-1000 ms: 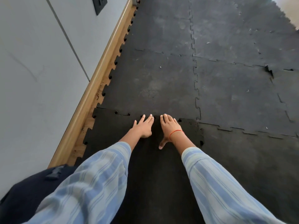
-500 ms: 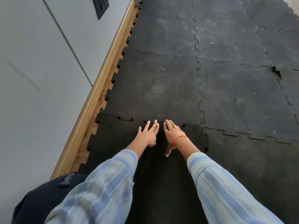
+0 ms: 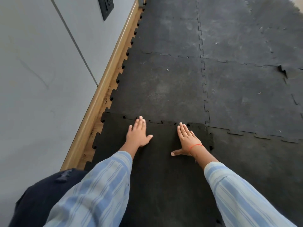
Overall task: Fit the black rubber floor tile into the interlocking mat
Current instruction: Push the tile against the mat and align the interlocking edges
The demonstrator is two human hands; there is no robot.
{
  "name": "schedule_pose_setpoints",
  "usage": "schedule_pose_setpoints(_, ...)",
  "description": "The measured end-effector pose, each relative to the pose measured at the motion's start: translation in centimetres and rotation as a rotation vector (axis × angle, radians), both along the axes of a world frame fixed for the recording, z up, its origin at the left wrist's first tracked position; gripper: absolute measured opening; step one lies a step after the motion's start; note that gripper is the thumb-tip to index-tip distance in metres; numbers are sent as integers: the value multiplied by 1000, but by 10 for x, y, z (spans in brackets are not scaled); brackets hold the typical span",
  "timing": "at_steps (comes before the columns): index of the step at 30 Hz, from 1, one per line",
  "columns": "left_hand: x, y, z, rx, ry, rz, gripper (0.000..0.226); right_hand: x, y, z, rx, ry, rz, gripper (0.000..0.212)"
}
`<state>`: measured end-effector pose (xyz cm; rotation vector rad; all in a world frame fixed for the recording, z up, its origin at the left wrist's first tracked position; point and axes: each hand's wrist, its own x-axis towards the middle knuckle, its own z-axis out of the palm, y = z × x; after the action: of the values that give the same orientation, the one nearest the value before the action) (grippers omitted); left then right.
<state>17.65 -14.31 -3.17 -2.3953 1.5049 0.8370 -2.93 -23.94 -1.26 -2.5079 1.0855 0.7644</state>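
Head view, left hand and right hand flat, fingers spread, grasping nothing, pressing tile at mat seam, 12 o'clock edge.

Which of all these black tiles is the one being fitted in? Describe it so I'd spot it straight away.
Follow the wooden skirting board along the grey wall down toward the person. The black rubber floor tile lies nearest them, under the flat left hand and right hand. It looks darker and cleaner than the dusty grey tiles beyond.

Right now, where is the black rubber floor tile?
In the head view, the black rubber floor tile lies bottom centre under both flat hands, beside the wooden skirting board.
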Motion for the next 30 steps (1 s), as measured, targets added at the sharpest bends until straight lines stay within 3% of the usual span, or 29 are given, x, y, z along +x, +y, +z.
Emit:
schedule_pose_setpoints(3,39,14,6,52,-56,135,110,-8,7,-4,5,7,-45,125)
schedule_pose_setpoints(10,48,28,-8,-13,-74,205,130,-1,3,-7,62,42,-61,125)
schedule_pose_setpoints(22,61,13,-6,120,0,203,132,2,-1,-8,146,-37,-144,130)
schedule_pose_setpoints(27,39,4,-1,54,-4,9,118,-13,3,-7,33,-90,-214,145)
schedule_pose_setpoints(30,-5,-4,-2,32,36,-155,118,-27,0,-8,-49,-93,-378,156)
